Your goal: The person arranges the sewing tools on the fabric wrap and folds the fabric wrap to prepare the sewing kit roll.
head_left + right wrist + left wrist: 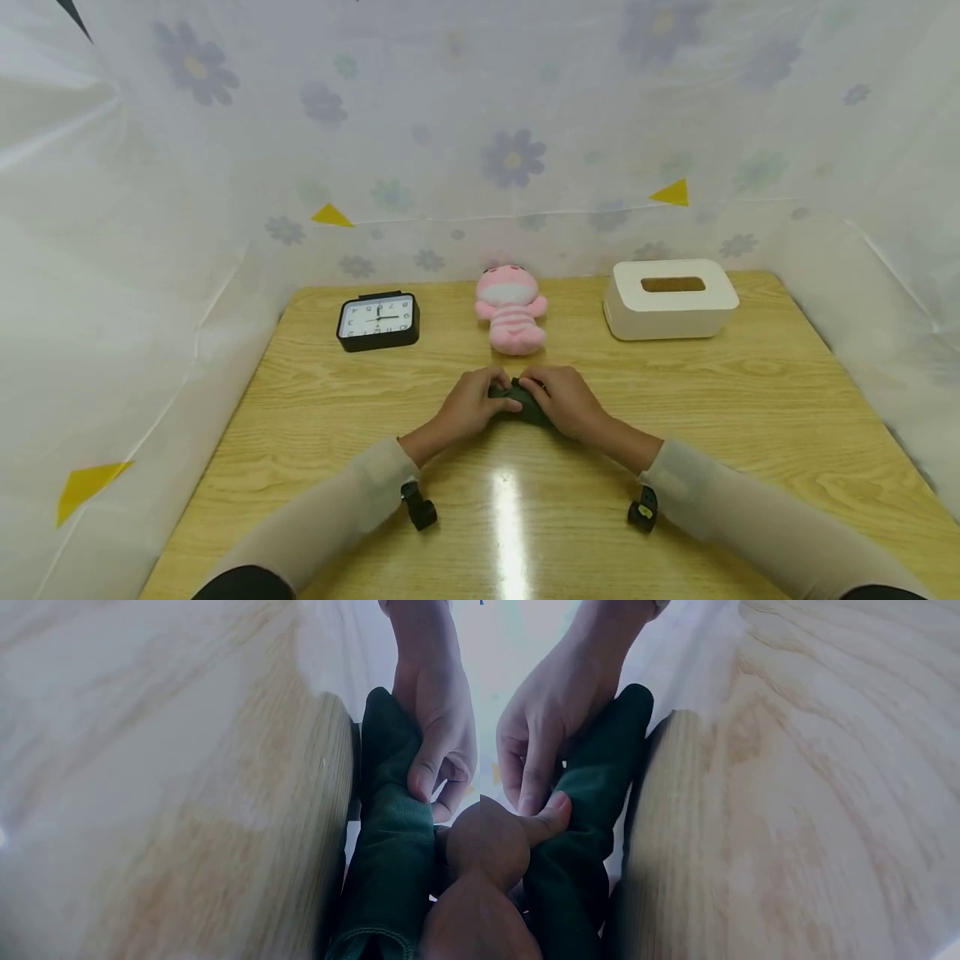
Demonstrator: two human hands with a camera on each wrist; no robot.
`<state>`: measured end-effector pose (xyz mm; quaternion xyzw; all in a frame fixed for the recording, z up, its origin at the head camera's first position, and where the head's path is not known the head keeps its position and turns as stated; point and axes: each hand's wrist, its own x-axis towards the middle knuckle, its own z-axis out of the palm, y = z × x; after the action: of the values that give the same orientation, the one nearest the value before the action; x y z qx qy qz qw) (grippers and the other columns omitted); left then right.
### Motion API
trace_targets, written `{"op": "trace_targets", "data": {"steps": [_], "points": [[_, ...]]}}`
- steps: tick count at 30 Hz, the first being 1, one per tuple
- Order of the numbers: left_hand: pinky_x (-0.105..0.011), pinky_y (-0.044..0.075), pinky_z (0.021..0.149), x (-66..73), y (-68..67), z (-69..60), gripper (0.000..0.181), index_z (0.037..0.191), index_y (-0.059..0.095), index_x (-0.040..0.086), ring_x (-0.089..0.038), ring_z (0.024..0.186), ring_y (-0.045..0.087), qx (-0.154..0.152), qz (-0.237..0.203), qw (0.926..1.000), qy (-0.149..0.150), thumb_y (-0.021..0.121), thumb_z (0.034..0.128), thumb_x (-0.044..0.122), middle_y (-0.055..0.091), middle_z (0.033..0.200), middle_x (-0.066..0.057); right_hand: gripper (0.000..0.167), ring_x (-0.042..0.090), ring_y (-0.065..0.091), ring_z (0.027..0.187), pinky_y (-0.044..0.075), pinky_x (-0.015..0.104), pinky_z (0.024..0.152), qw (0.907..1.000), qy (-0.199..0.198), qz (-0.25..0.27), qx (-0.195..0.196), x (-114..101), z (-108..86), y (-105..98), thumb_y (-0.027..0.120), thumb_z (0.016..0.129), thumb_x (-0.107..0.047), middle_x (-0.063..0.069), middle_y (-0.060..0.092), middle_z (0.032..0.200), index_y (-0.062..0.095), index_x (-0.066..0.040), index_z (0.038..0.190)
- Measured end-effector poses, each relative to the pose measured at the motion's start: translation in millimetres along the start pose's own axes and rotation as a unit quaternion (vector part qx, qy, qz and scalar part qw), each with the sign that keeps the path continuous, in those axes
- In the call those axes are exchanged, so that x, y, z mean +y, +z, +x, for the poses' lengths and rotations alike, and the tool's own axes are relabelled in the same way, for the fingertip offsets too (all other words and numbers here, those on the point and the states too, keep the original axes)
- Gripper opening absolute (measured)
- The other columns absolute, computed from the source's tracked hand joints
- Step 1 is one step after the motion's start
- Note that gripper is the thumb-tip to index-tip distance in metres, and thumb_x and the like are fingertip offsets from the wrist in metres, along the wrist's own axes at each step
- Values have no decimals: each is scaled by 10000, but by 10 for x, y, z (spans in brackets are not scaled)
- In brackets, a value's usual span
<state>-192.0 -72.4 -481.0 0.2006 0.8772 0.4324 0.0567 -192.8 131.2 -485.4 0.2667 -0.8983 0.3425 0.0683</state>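
A dark green, leather-like soft case (529,407) lies low over the middle of the table, with one stitched end visible in the right wrist view (386,862). My left hand (469,406) grips its left part, the thumb along the near side and fingers curled over the far side. From the right, my right hand (567,402) holds the other part, fingers bent over the top edge. Both hands are close together. In the left wrist view the case (592,791) looks creased where the left thumb presses. Some fingertips are hidden behind it.
Beyond the hands sits a pink plush toy (513,312) with a striped body. A black-framed clock (378,322) is at the back left, and a white tissue box (671,312) at the back right. Flower-printed sheeting (450,150) encloses the wooden table (712,400).
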Motion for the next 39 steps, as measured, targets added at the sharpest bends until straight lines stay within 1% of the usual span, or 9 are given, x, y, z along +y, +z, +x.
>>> {"op": "trace_targets", "data": {"steps": [6,10,15,22,28,30,32,37,39], "points": [[-267,479,683,18,-1,15,179,889,688,110,-87,745,567,-40,20,10000,-60,847,863,186,703,877,5,129,81,687,802,547,288,717,9995,49,322,21,-37,-22,-35,666,1017,-169,-11,768,924,784,-122,992],[-257,463,664,11,0,22,167,866,688,130,-86,725,552,-40,-5,10000,-70,842,870,195,704,871,15,174,153,735,928,585,338,785,9990,-119,406,-155,-19,-54,-74,667,1019,-178,34,781,1043,786,-86,1106],[-256,469,683,-11,8,40,167,897,693,126,-89,751,569,-7,-37,9999,-97,833,881,216,713,896,3,377,240,708,1110,574,415,905,9956,-748,-169,-543,74,-133,-120,713,995,-245,100,735,1220,695,-43,1312],[-314,538,788,-27,10,29,281,1100,633,144,-94,852,709,-133,-504,9986,-129,817,891,183,779,932,-33,596,274,681,1138,562,448,921,9826,-1312,-886,-970,127,-179,-162,789,931,-302,135,684,1286,581,-60,1433],[-300,504,704,-22,11,21,204,971,636,154,-102,748,635,-57,-147,9998,73,817,890,202,724,856,-19,718,307,626,1237,549,435,971,9582,-1679,-1854,-1390,84,-167,-158,798,919,-339,162,600,1393,508,11,1475],[-287,485,676,-29,16,26,192,948,639,160,-104,723,599,-21,-68,9999,105,816,891,206,697,838,-15,717,303,625,1231,553,427,965,9547,-1730,-1971,-1405,67,-160,-148,804,917,-327,169,596,1374,508,27,1466],[-283,476,657,-34,22,33,179,940,645,162,-109,703,582,-9,-92,9999,94,813,896,203,684,818,-17,686,298,632,1214,554,419,964,9565,-1716,-1929,-1356,62,-154,-133,807,919,-297,171,604,1350,521,34,1448],[-286,480,662,-34,48,50,150,929,668,156,-103,707,584,41,-155,9999,55,809,903,196,688,822,-5,585,286,644,1182,550,417,968,9722,-1460,-1379,-1207,75,-145,-114,812,913,-210,154,613,1316,573,15,1397],[-287,481,674,-27,60,56,145,919,674,155,-100,722,587,89,-147,9998,33,813,900,191,694,832,5,559,279,648,1171,552,413,963,9755,-1395,-1226,-1177,91,-141,-111,812,911,-199,145,611,1309,591,4,1382]]}}
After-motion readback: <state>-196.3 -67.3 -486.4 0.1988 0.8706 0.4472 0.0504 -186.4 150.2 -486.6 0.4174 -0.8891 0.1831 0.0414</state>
